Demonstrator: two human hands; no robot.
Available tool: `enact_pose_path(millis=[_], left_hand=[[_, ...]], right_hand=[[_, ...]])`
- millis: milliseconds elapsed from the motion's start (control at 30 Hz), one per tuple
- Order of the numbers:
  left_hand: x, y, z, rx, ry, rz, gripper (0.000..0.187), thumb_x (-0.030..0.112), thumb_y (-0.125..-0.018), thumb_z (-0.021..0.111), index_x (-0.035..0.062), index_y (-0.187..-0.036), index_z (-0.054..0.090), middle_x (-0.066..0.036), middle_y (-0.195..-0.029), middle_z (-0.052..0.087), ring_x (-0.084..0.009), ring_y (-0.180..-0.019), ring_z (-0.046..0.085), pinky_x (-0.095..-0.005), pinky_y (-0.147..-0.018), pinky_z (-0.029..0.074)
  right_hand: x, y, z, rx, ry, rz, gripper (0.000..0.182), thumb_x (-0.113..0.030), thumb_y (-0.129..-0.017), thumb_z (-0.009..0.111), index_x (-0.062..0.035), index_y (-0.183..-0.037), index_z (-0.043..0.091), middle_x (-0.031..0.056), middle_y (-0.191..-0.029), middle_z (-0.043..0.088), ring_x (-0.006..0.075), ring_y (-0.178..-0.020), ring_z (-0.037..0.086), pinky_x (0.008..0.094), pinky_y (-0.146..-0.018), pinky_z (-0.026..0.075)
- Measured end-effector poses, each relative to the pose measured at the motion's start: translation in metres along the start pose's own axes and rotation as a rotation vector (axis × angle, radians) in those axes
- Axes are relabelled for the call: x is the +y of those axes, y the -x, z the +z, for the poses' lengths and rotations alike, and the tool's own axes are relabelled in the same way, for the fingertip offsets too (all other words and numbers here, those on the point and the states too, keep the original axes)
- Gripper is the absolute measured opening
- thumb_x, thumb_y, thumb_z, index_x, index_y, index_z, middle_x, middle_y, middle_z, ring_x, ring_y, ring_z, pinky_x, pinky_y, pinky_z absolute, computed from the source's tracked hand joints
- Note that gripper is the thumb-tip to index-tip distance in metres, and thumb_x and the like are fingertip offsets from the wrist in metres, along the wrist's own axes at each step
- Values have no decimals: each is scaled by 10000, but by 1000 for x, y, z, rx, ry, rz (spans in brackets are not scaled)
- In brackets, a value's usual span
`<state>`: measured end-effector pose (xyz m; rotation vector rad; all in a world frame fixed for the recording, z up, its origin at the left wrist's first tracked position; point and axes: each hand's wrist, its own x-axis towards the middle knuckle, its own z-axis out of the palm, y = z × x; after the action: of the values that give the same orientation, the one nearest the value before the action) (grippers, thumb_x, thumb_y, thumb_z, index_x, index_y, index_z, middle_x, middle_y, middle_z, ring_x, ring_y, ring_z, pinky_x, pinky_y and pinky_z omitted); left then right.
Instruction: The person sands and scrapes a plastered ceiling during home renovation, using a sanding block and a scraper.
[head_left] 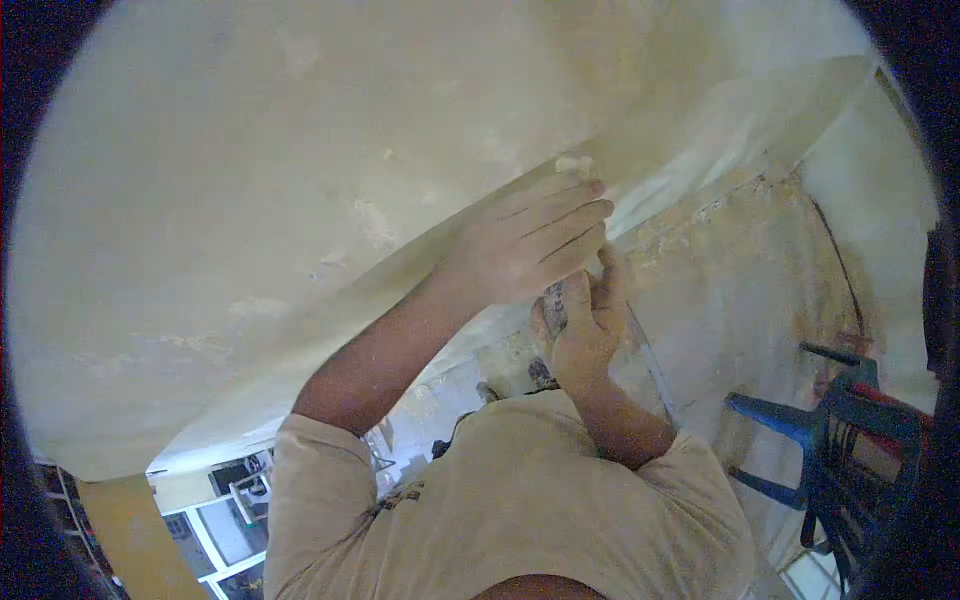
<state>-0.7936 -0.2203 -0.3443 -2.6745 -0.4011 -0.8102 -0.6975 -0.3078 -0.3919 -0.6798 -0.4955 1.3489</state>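
My left hand (535, 238) reaches in from the left, back towards me, its fingers pressed together and curved over. A small pale lump (574, 163) shows just past its upper fingers; what lies under the palm is hidden. Right below it, my right hand (590, 315) is closed, thumb up, close against the left fingers. A dark mottled patch (555, 300) shows beside its thumb. I cannot make out what the right hand grips. Behind both hands spreads a large cream surface (300, 150) with rough, scuffed patches, and its edge runs diagonally past my left forearm.
Dark plastic chairs (840, 420) stand at the right, with something red among them. Beyond my right arm lies a stained, worn surface (720, 270) with a dark crack-like line. White-framed shelving (215, 540) and an ochre panel (130, 530) are at the lower left.
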Motion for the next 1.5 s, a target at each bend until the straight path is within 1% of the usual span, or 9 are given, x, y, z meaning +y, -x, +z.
enact_pose_path(millis=[133, 200, 233, 300, 400, 633, 833, 900, 1500], left_hand=[[28, 36, -32, 175, 112, -355, 172, 111, -780, 566, 5, -916, 582, -166, -1054, 596, -311, -1060, 558, -397, -884, 460], [56, 56, -22, 513, 209, -575, 189, 64, -843, 512, -8, -1015, 542, -216, -1024, 584, -306, -1013, 577, -388, -811, 482], [68, 54, -30, 509, 213, -572, 189, 64, -843, 512, -8, -1015, 542, -216, -1024, 584, -306, -1013, 577, -388, -811, 482], [90, 39, -54, 370, 612, -985, 209, 97, -865, 505, -10, -1045, 506, -222, -967, 594, -280, -849, 624, -351, -694, 499], [103, 20, -71, 152, 710, -1280, 263, 164, -844, 551, -8, -1033, 489, -200, -879, 609, -300, -674, 624, -347, -597, 490], [112, 21, -102, 11, 298, -1217, 297, 191, -833, 576, -14, -1023, 477, -219, -739, 579, -352, -621, 602, -388, -566, 479], [113, 21, -99, 20, 83, -1123, 346, 216, -830, 594, -52, -1006, 460, -225, -690, 571, -372, -622, 605, -416, -569, 480], [110, 17, -100, 19, 237, -1280, 369, 240, -824, 607, -49, -997, 456, -224, -649, 567, -380, -583, 601, -418, -526, 474], [115, -17, -114, -164, 58, -1157, 434, 280, -823, 611, -73, -977, 411, -196, -554, 540, -358, -462, 569, -419, -430, 452]], right_hand=[[-8, 18, 11, -64, -115, 219, 281, -121, -911, 466, -10, -1169, 461, 50, -750, 554, 106, -592, 524, 244, -482, 441], [-12, 21, 8, -93, -19, 192, 281, -236, -921, 483, -36, -1118, 476, 60, -812, 559, 99, -678, 516, 246, -591, 429], [-13, 20, 12, -88, -23, 190, 281, -236, -921, 483, -36, -1118, 476, 60, -812, 559, 99, -678, 516, 246, -591, 429], [-20, 16, 23, -88, 6, 145, 255, -200, -913, 482, -37, -1109, 480, 65, -875, 563, 127, -762, 529, 259, -682, 439], [-10, 12, 22, -180, -67, 161, 254, -186, -902, 485, -31, -1103, 470, 71, -935, 564, 157, -803, 546, 280, -710, 455], [-16, 1, 52, -376, -416, 294, 305, -302, -913, 453, -52, -1088, 459, 99, -913, 576, 218, -826, 580, 334, -699, 489], [-35, -6, 81, -308, -643, 450, 316, -408, -948, 355, -118, -883, 461, 64, -649, 439, 172, -452, 399, 323, -470, 391], [-37, -7, 90, -238, -577, 433, 306, -392, -956, 345, -125, -844, 447, 53, -616, 403, 151, -396, 327, 312, -408, 339], [-48, -16, 85, -261, -714, 519, 334, -464, -918, 406, -145, -826, 439, 47, -581, 441, 178, -389, 386, 322, -377, 335]])
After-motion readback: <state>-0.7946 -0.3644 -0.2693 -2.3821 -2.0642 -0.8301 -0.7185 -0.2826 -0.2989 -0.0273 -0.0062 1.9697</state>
